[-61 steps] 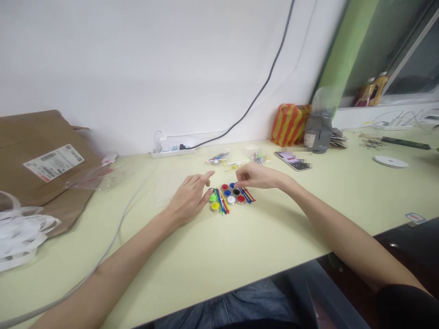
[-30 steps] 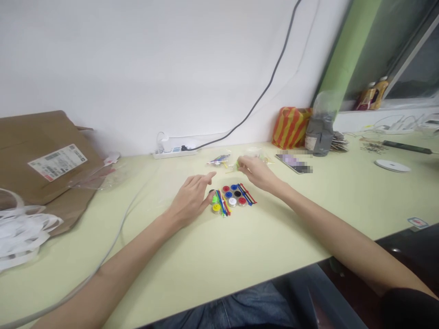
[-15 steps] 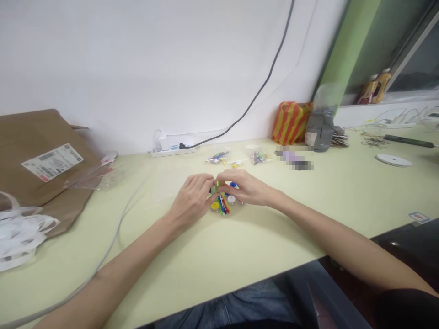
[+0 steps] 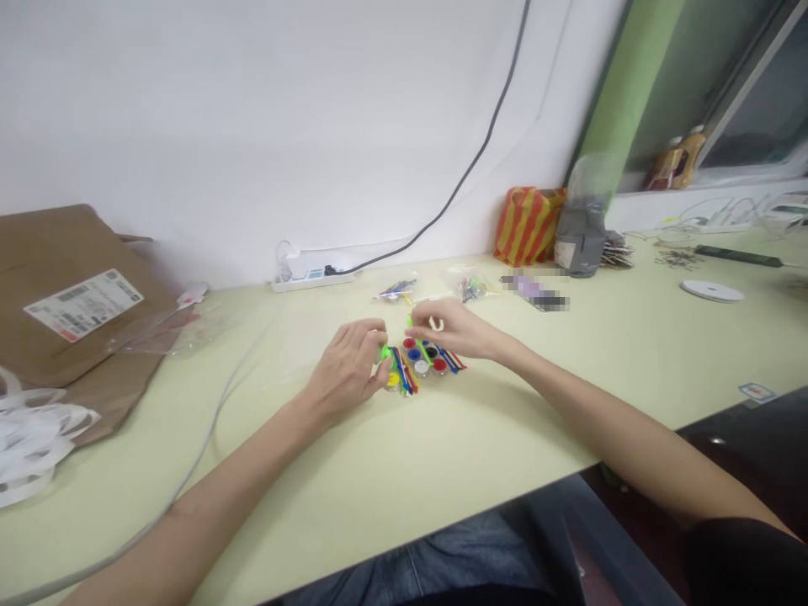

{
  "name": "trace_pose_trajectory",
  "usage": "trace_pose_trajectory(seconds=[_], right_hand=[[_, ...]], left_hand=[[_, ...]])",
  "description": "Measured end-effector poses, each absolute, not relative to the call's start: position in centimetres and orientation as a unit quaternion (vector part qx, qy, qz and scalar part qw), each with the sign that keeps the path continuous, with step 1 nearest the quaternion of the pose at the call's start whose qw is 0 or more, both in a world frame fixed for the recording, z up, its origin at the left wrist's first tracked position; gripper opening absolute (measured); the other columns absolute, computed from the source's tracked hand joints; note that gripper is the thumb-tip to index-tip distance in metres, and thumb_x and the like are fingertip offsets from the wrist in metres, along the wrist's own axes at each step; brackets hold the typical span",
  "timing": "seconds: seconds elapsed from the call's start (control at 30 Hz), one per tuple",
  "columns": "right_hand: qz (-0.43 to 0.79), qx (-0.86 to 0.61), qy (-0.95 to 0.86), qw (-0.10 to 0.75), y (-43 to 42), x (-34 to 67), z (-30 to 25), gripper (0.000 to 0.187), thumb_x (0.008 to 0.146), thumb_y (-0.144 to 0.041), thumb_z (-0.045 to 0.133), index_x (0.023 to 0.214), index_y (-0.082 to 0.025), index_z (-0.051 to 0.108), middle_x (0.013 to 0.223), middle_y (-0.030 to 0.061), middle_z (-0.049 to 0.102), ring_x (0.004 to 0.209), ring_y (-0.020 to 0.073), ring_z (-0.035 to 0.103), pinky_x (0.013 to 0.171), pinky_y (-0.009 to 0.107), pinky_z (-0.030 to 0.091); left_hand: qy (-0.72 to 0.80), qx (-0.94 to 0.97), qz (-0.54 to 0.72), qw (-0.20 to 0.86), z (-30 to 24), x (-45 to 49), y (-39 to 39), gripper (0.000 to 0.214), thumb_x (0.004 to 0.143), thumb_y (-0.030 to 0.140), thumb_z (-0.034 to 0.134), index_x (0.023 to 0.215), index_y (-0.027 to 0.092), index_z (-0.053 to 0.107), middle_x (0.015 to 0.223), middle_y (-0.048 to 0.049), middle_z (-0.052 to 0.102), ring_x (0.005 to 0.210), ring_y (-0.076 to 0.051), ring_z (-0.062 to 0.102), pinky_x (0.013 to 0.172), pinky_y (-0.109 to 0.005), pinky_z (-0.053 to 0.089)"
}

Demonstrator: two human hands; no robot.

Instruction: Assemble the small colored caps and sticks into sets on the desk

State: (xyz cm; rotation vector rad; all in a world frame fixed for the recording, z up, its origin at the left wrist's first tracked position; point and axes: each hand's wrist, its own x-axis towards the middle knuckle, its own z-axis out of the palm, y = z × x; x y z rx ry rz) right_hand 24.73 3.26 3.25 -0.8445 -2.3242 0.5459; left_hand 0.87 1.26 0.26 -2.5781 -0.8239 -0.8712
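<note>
A small cluster of coloured round caps and thin coloured strips (image 4: pixel 424 364) lies on the pale green table (image 4: pixel 442 446). My left hand (image 4: pixel 346 370) rests at the cluster's left edge, fingers curled and pinching a small green piece there. My right hand (image 4: pixel 455 329) hovers just behind the cluster, thumb and fingers pinched on a thin green strip (image 4: pixel 414 328) that slants down toward the caps.
Small clear bags of coloured parts (image 4: pixel 435 291) lie behind the cluster. A white power strip (image 4: pixel 309 271) sits by the wall. A cardboard box (image 4: pixel 69 295) and white straps (image 4: pixel 31 433) are at the left. A striped bag (image 4: pixel 528 225), a phone (image 4: pixel 536 291) and a white disc (image 4: pixel 712 291) stand at the right.
My right hand reached back to the bags, came down to the cluster beside my left hand, then rose slightly with a green strip. My left hand closed on the cluster's left edge.
</note>
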Motion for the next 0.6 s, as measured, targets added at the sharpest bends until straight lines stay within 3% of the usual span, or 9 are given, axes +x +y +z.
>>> trace_pose_trajectory(seconds=[0.07, 0.2, 0.37, 0.6], right_hand=[[0.153, -0.401, -0.854, 0.293, 4.4, 25.5, 2.8, 0.033, 0.093, -0.036, 0.049, 0.066, -0.018, 0.046, 0.064, -0.0008, 0.049, 0.063, 0.0126, 0.041, 0.062, 0.026, 0.031], [0.078, -0.530, -0.822, 0.194, 6.1, 26.9, 1.5, 0.031, 0.085, -0.029, 0.052, 0.058, -0.018, 0.046, 0.057, 0.0002, 0.046, 0.056, 0.0121, 0.034, 0.058, 0.029, 0.024], [0.070, -0.551, -0.820, 0.137, 6.7, 27.1, 0.7, 0.031, 0.081, -0.029, 0.053, 0.053, -0.017, 0.048, 0.055, 0.0017, 0.047, 0.054, 0.0118, 0.029, 0.055, 0.030, 0.020], [0.062, -0.556, -0.820, 0.124, 6.9, 26.6, 0.0, 0.032, 0.083, -0.034, 0.053, 0.055, -0.018, 0.053, 0.057, 0.0036, 0.051, 0.054, 0.0130, 0.034, 0.055, 0.030, 0.021]], left_hand=[[-0.287, -0.899, -0.300, 0.141, 0.3, 0.9, 1.2, 0.013, 0.091, 0.019, 0.048, 0.104, 0.020, 0.048, 0.111, -0.0131, 0.061, 0.106, -0.026, 0.059, 0.090, -0.043, 0.047], [-0.294, -0.901, -0.291, 0.132, 0.4, 1.0, 1.3, 0.011, 0.093, 0.021, 0.047, 0.104, 0.020, 0.046, 0.111, -0.0128, 0.060, 0.105, -0.025, 0.059, 0.089, -0.043, 0.047], [-0.293, -0.902, -0.287, 0.136, 0.2, 0.8, 1.5, 0.012, 0.094, 0.021, 0.047, 0.106, 0.020, 0.045, 0.114, -0.0137, 0.059, 0.106, -0.025, 0.058, 0.090, -0.042, 0.046], [-0.301, -0.903, -0.275, 0.136, 0.2, 0.9, 1.5, 0.010, 0.097, 0.024, 0.046, 0.106, 0.020, 0.044, 0.115, -0.0129, 0.059, 0.107, -0.025, 0.058, 0.092, -0.042, 0.045]])
